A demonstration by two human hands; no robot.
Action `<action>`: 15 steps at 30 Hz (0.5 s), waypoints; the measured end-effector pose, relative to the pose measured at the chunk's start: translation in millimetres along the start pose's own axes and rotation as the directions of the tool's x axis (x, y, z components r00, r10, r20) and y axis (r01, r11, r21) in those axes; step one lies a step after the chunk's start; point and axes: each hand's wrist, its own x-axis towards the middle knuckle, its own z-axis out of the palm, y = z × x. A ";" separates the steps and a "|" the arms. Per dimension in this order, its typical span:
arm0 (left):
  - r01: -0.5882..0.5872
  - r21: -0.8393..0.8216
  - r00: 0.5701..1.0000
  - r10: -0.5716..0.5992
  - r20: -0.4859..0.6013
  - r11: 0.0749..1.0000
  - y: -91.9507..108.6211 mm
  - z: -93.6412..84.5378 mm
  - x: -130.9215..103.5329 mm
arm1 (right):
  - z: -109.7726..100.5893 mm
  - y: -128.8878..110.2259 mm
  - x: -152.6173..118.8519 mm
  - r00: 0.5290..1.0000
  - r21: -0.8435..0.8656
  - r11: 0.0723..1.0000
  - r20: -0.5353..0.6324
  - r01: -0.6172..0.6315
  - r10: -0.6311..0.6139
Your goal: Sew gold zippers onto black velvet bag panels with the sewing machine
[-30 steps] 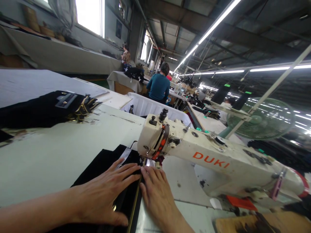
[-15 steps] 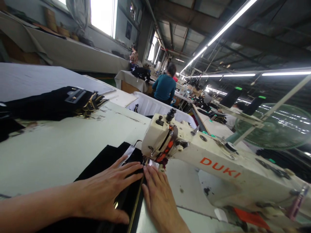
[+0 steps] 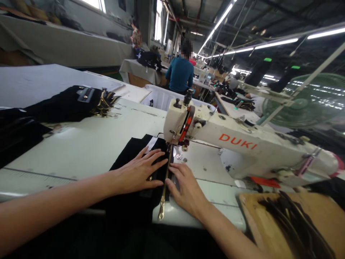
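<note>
A black fabric piece (image 3: 129,153) with a pale strip (image 3: 151,144) lies under the head of a white sewing machine (image 3: 176,122). Along its right edge runs a gold-toothed zipper (image 3: 167,176), its gold pull (image 3: 161,210) hanging at the table's front edge. My left hand (image 3: 140,171) rests flat on the fabric, fingers spread, left of the zipper. On the other side, my right hand (image 3: 187,185) lies with fingers stretched out and thumb apart, fingertips touching the zipper's edge just in front of the needle area.
Black pieces with gold zipper ends (image 3: 81,102) lie stacked at the left. A wooden board (image 3: 250,212) with dark zippers (image 3: 296,219) stands at the lower right. Behind the machine are a white bin (image 3: 159,94), a seated person in teal (image 3: 180,73) and a green fan (image 3: 302,104).
My view has tilted down. My right hand has slid back from the needle area along the zipper. My left hand stays flat on the fabric. The zipper pull has come into sight.
</note>
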 end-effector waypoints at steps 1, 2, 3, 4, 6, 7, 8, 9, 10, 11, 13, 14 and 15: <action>0.011 -0.013 1.000 -0.011 -0.006 1.000 7.9 -0.8 -7.9 | -2.3 -11.5 -10.2 0.999 0.046 0.998 0.001 -0.038 0.038; 0.010 -0.032 1.000 -0.010 -0.003 0.999 16.4 -2.0 -17.2 | -3.3 -23.0 -20.6 0.997 0.081 0.994 0.000 -0.073 0.073; -0.003 -0.054 1.000 0.003 0.006 0.999 24.9 -3.3 -27.4 | -3.0 -33.8 -30.3 0.995 0.101 0.990 -0.005 -0.100 0.101; -0.024 -0.072 1.000 0.026 0.016 0.997 32.9 -4.5 -37.8 | -1.4 -43.0 -38.9 0.993 0.109 0.988 -0.013 -0.112 0.114; -0.058 -0.076 0.998 0.060 0.028 0.995 45.6 -5.1 -56.2 | 3.5 -54.6 -50.7 0.995 0.100 0.991 -0.035 -0.094 0.098; -0.064 -0.064 0.998 0.065 0.025 0.996 49.9 -4.4 -62.9 | 5.9 -56.9 -53.6 0.996 0.090 0.993 -0.041 -0.074 0.078; -0.064 -0.046 0.998 0.065 0.019 0.997 52.8 -3.1 -67.7 | 7.6 -57.3 -54.8 0.998 0.082 0.995 -0.041 -0.053 0.057; -0.062 -0.027 0.998 0.062 0.010 0.998 54.3 -1.2 -70.5 | 8.4 -56.6 -54.5 0.999 0.080 0.996 -0.036 -0.037 0.040; -0.059 -0.007 0.998 0.059 0.001 0.998 54.8 1.2 -71.9 | 8.2 -55.6 -53.5 0.999 0.083 0.996 -0.028 -0.027 0.030; -0.062 0.010 0.998 0.062 -0.010 0.998 54.4 3.7 -72.3 | 7.3 -55.1 -52.6 0.999 0.091 0.996 -0.019 -0.024 0.026; -0.086 0.036 0.996 0.087 -0.036 0.996 52.6 8.7 -72.5 | 4.3 -57.6 -53.9 0.999 0.109 0.993 -0.025 -0.041 0.044; -0.102 0.044 0.993 0.104 -0.048 0.994 51.7 11.0 -73.1 | 2.9 -60.9 -57.3 0.995 0.113 0.991 -0.062 -0.065 0.072; -0.122 0.046 0.990 0.125 -0.068 0.991 50.7 13.1 -74.1 | 2.2 -64.9 -62.8 0.987 0.110 0.990 -0.118 -0.093 0.106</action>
